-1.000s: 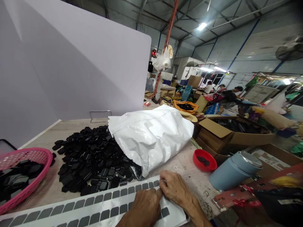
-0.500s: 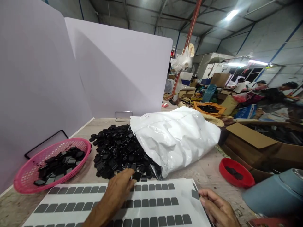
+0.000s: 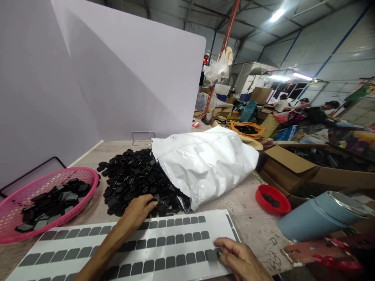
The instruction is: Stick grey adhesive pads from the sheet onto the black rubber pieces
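Note:
My left hand [image 3: 137, 214] reaches over the sheet to the near edge of a heap of black plastic pieces [image 3: 129, 175]. Its fingers are curled together on a small black piece [image 3: 152, 201], partly hidden. Beneath my forearm lies a white sheet [image 3: 218, 224] with rows of dark grey rounded patches. My right hand [image 3: 238, 257] is at the sheet's right side. Its thumb and forefinger pinch the edge of a grey patch [image 3: 211, 255] at the end of the nearest full row; whether that patch lies flat on the sheet, I cannot tell.
A pink basket [image 3: 89, 173] with black pieces stands at left. Behind the sheet lies a large white plastic bag [image 3: 205, 164], its mouth towards the heap. At right are a red bowl [image 3: 283, 210], a blue bottle [image 3: 310, 216] and a cardboard box [image 3: 290, 159]. People sit farther back.
My right hand has moved left and inward over the sheet, bringing the grey patch from its right edge to the row's end. My left hand has shifted slightly onto the heap. The view turned right.

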{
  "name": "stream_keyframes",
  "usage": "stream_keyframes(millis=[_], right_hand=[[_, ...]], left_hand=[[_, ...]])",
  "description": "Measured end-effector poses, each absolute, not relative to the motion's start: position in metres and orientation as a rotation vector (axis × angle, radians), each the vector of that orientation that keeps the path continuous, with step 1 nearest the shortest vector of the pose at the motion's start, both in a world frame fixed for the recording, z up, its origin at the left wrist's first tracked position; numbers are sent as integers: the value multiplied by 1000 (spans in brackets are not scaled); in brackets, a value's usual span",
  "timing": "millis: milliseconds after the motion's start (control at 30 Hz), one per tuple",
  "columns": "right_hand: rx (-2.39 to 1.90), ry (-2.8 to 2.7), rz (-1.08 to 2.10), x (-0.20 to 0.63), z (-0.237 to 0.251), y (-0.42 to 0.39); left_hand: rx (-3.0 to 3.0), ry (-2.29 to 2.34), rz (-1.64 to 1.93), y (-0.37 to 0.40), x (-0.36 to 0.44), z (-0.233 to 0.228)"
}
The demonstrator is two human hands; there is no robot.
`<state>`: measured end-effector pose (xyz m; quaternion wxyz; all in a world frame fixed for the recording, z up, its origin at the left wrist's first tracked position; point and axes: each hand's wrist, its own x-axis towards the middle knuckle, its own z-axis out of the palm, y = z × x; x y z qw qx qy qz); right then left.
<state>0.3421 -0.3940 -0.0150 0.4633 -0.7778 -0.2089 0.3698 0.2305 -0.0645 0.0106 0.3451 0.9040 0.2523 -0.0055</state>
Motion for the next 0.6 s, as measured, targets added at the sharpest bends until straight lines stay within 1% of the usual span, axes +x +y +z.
stream_keyframes(millis=[67,133,267,467,600], right_hand=[[-1979,-514,856,343,-12,-394],[-1942,-473,849,344,-11,-394],[-1851,-387,994,341,-10,-388],[-1439,-390,996,324,22,-367],[-1472,-593,1158,309,40,-341]], left_hand=[[2225,642,25,-67,228,16],[1981,603,25,-75,223,21],[1403,470,-49,-105,214,24],[1180,280,-305,-149,208,17],[1201,292,-398,-159,209,19]])
